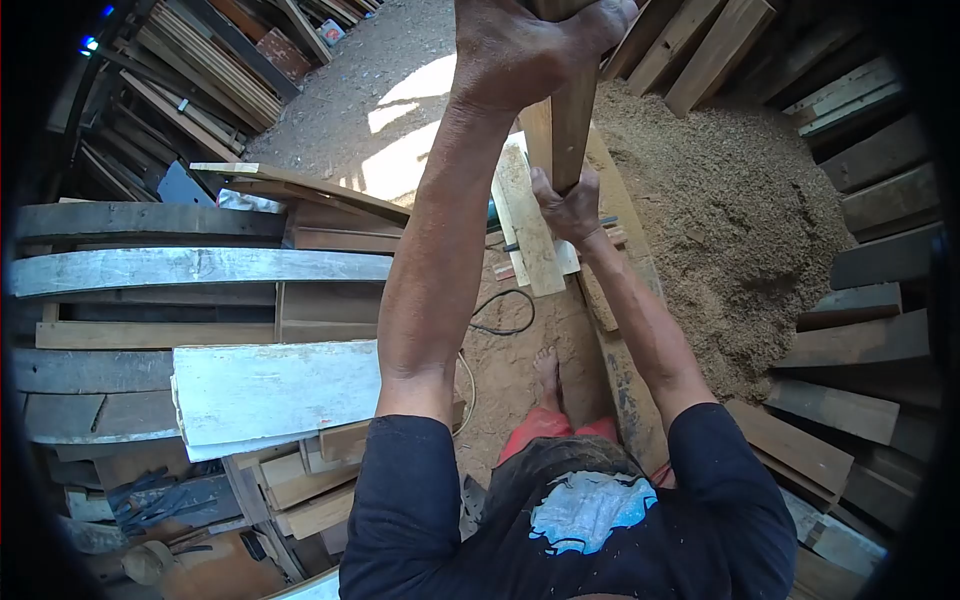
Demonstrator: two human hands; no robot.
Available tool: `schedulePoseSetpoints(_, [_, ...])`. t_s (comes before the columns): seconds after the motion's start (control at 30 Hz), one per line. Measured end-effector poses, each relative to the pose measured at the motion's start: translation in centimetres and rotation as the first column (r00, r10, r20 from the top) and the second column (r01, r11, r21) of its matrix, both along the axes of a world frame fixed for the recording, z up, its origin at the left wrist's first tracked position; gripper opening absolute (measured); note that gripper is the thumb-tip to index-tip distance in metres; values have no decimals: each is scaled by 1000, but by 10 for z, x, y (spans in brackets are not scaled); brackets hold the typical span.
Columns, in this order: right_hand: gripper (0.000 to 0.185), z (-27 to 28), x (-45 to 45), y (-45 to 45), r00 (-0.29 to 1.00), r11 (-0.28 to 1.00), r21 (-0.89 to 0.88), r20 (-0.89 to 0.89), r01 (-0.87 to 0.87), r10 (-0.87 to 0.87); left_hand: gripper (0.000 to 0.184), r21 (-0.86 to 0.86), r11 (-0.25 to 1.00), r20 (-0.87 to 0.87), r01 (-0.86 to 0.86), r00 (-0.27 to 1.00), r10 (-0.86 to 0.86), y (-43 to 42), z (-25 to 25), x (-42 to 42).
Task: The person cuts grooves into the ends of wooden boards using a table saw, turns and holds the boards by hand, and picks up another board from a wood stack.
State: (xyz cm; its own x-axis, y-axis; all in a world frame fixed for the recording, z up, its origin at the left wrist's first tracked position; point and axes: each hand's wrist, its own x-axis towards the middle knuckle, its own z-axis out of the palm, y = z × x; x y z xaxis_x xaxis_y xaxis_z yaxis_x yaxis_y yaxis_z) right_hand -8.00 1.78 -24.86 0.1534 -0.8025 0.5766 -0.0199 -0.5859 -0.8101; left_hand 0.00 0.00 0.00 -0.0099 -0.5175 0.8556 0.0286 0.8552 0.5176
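Observation:
A squared wooden beam (571, 128) is raised in front of me, running up and out of the top of the head view. Close to the camera, my left hand (535, 50) is closed around its upper part. Lower down, my right hand (572, 205) wraps round the beam's near end. Beneath and behind it lie pale boards (532, 245) on the workbench. A dark tool, partly hidden, shows beside these boards, and a black cable (505, 312) loops on the dusty ground.
A large heap of wood shavings (720, 230) lies to the right, ringed by leaning planks (860, 345). Stacked timber and a white-painted board (275, 395) fill the left side. A long bench edge (630, 375) runs beside my right leg. My bare foot (547, 370) stands on sawdust.

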Motion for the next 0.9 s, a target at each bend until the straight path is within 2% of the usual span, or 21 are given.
schedulePoseSetpoints(0.17, [17,1,1,-5,1000,1000,-7,-21,21,-21,109,-148,988,98,-49,993,64,-11,5,4])
schedulePoseSetpoints(0.27, [16,0,5,-7,999,1000,-6,18,27,-26,110,-132,991,91,-16,995,28,-16,2,6])
schedulePoseSetpoints(0.37, [16,-3,5,-9,1000,1000,-18,-11,25,-25,109,-46,998,-3,32,999,-32,-12,-1,2])
schedulePoseSetpoints(0.47, [15,-3,8,-11,1000,999,-15,9,29,-29,108,-80,997,18,1,1000,0,-12,0,4])
schedulePoseSetpoints(0.57, [15,-3,10,-12,1000,1000,-13,18,25,-25,108,-188,982,128,-36,990,61,-22,1,14])
schedulePoseSetpoints(0.67, [15,0,12,-13,998,998,-42,33,49,-47,107,-24,999,26,32,999,-32,-13,1,10])
schedulePoseSetpoints(0.77, [26,-1,12,-14,1000,995,99,22,-23,21,105,-75,996,74,-45,996,51,-18,0,14])
schedulePoseSetpoints(0.9, [23,0,14,-15,1000,996,88,19,-23,22,105,-43,999,52,-15,999,17,-18,1,16])
